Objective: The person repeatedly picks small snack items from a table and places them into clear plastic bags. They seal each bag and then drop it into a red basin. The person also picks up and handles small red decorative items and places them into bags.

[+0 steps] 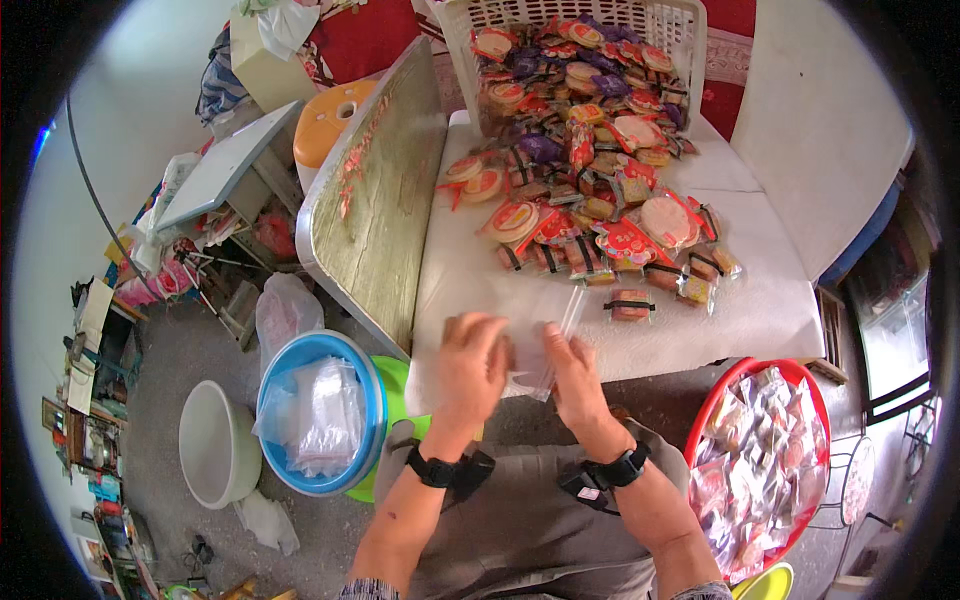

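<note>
My right hand [579, 384] pinches the edge of a clear plastic zip bag [531, 369] above the front of the white-covered table [465, 259]. To its left my left hand [471, 369] is blurred, with its fingers bent beside the bag; whether it grips the film cannot be told. Beyond both hands spreads a heap of wrapped snacks. It includes round crackers [666, 221] in red-printed wrappers, purple packets [541, 148] and small cakes with dark bands. One banded cake [630, 305] lies apart, nearest my right hand. The heap runs back into a tipped white plastic basket [694, 56].
On my left, a blue basin [375, 420] holds a stack of clear bags [326, 420], with a pale bucket [217, 442] beyond it. A red basin [825, 450] of filled bags stands at my right. An upright board [375, 202] borders the table's left side.
</note>
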A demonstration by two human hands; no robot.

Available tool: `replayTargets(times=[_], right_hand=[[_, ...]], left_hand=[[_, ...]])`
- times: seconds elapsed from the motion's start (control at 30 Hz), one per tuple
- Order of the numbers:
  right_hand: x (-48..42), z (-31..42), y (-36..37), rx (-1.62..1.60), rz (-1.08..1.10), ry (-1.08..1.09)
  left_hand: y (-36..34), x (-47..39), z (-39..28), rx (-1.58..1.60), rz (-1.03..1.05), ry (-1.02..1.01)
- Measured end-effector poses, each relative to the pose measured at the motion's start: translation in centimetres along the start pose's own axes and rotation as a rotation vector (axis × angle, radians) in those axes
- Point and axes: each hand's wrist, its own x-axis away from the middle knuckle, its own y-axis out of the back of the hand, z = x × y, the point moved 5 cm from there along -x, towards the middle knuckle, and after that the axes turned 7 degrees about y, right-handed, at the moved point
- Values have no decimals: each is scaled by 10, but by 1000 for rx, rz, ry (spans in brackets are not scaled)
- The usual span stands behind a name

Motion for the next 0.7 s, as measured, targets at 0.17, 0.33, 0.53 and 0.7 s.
replayTargets(times=[0.17, 0.33, 0.53, 0.7], right_hand=[[-3, 9, 13, 31, 32, -178], [-8, 17, 30, 324, 14, -37], [-5, 23, 22, 500, -15, -25], [-3, 27, 19, 599, -39, -9]], left_hand=[[-13, 9, 16, -29, 98, 20], [-12, -2, 24, -130, 19, -69], [-7, 6, 6, 101, 36, 24], [-22, 7, 0, 67, 115, 5]])
